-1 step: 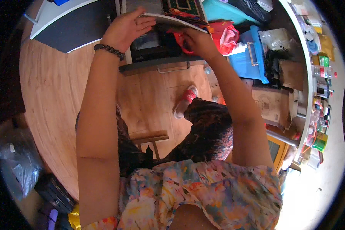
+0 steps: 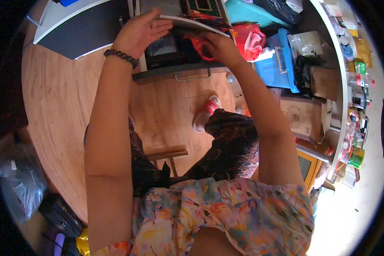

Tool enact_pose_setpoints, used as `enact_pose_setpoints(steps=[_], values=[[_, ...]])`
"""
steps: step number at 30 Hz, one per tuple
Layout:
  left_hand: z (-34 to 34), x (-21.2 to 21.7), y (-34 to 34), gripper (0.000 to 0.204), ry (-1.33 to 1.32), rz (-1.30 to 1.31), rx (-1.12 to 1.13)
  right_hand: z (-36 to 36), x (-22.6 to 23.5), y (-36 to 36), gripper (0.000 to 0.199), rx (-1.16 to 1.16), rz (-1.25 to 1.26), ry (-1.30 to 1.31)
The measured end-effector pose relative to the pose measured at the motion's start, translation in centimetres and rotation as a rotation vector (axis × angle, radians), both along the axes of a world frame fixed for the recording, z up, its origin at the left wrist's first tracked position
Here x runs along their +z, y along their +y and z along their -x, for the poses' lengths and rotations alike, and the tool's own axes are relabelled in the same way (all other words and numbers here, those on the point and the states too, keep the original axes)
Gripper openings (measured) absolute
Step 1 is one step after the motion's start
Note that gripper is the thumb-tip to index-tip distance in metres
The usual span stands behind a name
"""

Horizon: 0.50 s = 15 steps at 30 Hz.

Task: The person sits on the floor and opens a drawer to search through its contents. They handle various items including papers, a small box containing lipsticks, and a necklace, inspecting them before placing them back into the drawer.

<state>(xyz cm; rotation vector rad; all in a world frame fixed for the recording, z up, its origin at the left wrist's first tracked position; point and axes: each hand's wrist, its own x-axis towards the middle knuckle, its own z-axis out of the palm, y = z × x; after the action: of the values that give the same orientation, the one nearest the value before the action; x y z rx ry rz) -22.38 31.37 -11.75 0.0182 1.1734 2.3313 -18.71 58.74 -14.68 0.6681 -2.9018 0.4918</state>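
Observation:
An open drawer (image 2: 179, 68) with a dark front and a metal handle is pulled out before me. A thin flat panel with a pale edge (image 2: 196, 24) stands tilted across it. My left hand (image 2: 141, 35), with a dark beaded bracelet (image 2: 123, 56) at the wrist, lies against the panel's left end, fingers stretched out. My right hand (image 2: 222, 48) is by the panel's right end, its fingers curled at a red strip (image 2: 204, 48) in the shadow below. Dark items (image 2: 164, 49) lie in the drawer; a framed green piece (image 2: 200, 9) shows behind the panel.
Right of the drawer are a red bag (image 2: 248, 40), a blue plastic bin (image 2: 271, 70) and a cardboard box (image 2: 301, 117). A white-edged shelf (image 2: 344, 98) carries several bottles. At left stands a dark cabinet door (image 2: 79, 32). A wooden stool (image 2: 166, 152) is under me.
The red strip at my right fingertips has shifted slightly to the left. Both arms and the panel hold nearly the same place.

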Motion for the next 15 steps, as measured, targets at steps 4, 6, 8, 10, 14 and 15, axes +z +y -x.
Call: enact_pose_setpoints(steps=[4,6,8,10,14,15], values=[[0.2,-0.5,-0.2,0.038,0.017,-0.032,-0.017,0.0,0.2,-0.1,0.026,0.002,0.008,-0.051],[0.0,-0.5,0.0,0.038,0.021,-0.021,-0.011,-0.1,0.6,-0.4,0.028,-0.020,-0.043,-0.073],[0.0,-0.5,0.0,0.038,0.010,-0.026,-0.008,-0.3,1.0,-0.6,0.030,-0.026,-0.118,-0.072],[0.0,-0.5,-0.1,0.038,-0.015,-0.047,-0.009,-0.6,1.0,-0.4,0.031,0.043,-0.217,0.004],[-0.1,-0.6,-0.1,0.038,0.012,-0.056,0.007,-1.9,0.6,0.7,0.030,0.150,-0.420,0.091],[-0.2,-0.6,-0.1,0.038,0.013,-0.061,0.008,-2.2,0.7,0.9,0.029,0.169,-0.405,0.106]])
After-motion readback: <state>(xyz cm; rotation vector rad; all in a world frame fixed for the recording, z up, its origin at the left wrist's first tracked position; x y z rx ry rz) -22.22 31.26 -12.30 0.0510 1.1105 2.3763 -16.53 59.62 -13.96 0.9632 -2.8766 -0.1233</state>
